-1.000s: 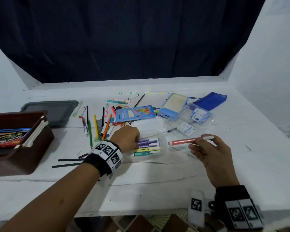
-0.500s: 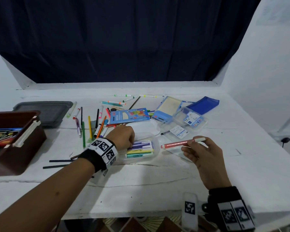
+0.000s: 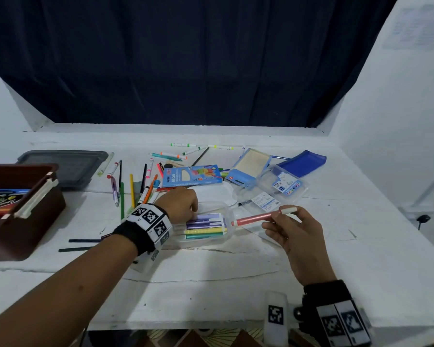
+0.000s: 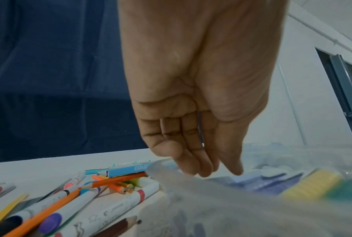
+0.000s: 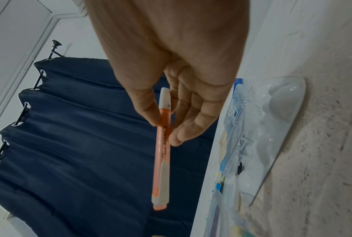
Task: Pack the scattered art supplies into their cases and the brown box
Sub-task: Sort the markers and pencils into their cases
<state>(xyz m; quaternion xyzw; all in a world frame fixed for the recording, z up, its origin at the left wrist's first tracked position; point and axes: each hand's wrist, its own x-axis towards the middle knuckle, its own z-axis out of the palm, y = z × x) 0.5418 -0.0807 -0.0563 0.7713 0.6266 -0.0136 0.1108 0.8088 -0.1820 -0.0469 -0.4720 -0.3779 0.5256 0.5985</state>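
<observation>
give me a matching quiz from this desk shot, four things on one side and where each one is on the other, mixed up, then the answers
Things
1. orange highlighter
2. brown box
3. blue pencil box
4. clear case

Places
A. at the table's left edge
B. under the left hand fingertips
C. pinched in the right hand, off the table
D. flat among the scattered pens, beyond the left hand

Pairs: 1-C, 2-A, 3-D, 4-B

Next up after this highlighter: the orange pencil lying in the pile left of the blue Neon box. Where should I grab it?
Pinch the orange pencil at mid-shaft, from above. It lies flat on the table, slanting over white markers, with a yellow pencil close on its left, so only a narrow fingertip pinch would likely fit.
</observation>
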